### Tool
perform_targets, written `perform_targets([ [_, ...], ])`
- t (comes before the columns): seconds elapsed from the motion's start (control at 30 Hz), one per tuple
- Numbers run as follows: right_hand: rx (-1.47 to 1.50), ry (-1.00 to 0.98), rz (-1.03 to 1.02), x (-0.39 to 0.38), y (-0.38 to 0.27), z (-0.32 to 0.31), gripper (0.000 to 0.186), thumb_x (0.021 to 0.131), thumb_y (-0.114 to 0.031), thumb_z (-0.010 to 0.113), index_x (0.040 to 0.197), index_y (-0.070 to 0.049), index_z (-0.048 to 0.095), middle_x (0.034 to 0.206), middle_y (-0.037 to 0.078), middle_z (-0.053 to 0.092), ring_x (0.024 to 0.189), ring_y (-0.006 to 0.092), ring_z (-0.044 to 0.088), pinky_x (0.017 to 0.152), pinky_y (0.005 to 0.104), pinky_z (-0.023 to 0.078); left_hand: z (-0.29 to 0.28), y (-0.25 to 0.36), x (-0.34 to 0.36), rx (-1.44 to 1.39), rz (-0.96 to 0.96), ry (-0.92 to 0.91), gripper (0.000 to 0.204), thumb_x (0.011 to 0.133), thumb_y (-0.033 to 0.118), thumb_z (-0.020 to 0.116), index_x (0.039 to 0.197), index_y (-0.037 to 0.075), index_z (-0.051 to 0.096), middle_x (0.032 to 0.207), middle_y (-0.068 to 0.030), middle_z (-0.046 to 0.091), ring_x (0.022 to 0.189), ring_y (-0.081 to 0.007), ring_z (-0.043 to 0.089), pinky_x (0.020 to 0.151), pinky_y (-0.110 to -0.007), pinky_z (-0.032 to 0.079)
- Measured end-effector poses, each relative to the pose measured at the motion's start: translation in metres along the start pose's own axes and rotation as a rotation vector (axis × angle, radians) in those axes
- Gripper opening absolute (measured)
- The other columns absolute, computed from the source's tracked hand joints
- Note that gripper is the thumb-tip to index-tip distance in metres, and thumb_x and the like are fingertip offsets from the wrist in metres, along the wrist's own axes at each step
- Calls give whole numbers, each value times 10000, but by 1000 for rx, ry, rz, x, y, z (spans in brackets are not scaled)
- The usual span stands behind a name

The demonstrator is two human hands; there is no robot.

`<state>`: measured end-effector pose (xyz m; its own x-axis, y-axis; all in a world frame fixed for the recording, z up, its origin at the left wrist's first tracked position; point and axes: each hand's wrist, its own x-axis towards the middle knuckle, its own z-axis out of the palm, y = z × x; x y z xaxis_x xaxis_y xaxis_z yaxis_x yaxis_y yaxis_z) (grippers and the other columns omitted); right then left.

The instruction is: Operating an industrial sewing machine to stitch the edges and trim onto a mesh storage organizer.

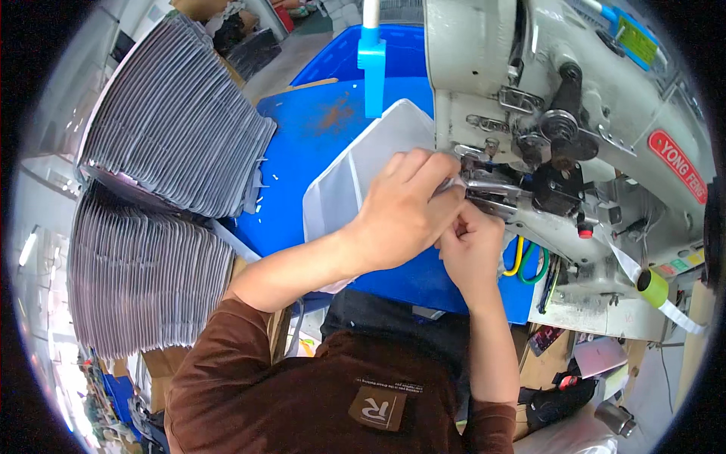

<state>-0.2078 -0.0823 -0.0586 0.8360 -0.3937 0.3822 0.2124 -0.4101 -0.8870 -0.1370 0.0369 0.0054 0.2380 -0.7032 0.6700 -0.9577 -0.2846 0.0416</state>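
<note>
A pale grey, thin sheet-like panel (pixel 333 193) with a lighter stripe lies on the blue work surface, its right side running up to the sewing machine (pixel 476 113). My left hand (pixel 404 208) bends over the panel, fingers closed on its edge beside the machine's metal presser parts (pixel 491 181). Just below and to the right, my right hand (pixel 475 242) is closed in a pinch, its fingertips meeting those of the left. What the right fingertips hold is hidden behind the fingers. The needle area is mostly covered by my hands.
Two tall stacks of grey folded panels, an upper stack (pixel 181 113) and a lower stack (pixel 151 272), stand at left. Scissors with a green and yellow handle (pixel 534 265) lie right of my right hand. A blue fixture (pixel 372 76) hangs before a blue crate (pixel 408 53).
</note>
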Motion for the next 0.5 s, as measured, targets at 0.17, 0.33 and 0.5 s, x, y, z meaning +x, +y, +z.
perform_targets([
  [0.17, 10, -47, 28, 1, -5, -7, 128, 846, -27, 647, 722, -2, 628, 526, 103, 592, 438, 206, 597, 468, 321, 453, -4, -13, -8, -262, -145, 21, 340, 693, 118, 800, 988, 24, 659, 1092, -153, 559, 1026, -336, 558, 844, -405, 468],
  [0.33, 31, -73, 50, 2, -10, -8, 156, 873, -43, 652, 727, 6, 625, 507, 93, 573, 443, 177, 604, 454, 309, 443, 13, -67, 19, -556, -80, -260, 797, 766, 254, 779, 1398, -31, 386, 1338, -305, 459, 1263, -459, 447, 1061, -455, 379],
  [0.5, 16, -80, 28, 5, -8, -10, 185, 891, -45, 644, 716, 8, 617, 500, 80, 572, 436, 149, 596, 447, 297, 438, 37, -77, 7, -469, -11, -291, 747, 823, 369, 687, 1388, -38, 416, 1344, -304, 468, 1280, -457, 432, 1112, -462, 318],
])
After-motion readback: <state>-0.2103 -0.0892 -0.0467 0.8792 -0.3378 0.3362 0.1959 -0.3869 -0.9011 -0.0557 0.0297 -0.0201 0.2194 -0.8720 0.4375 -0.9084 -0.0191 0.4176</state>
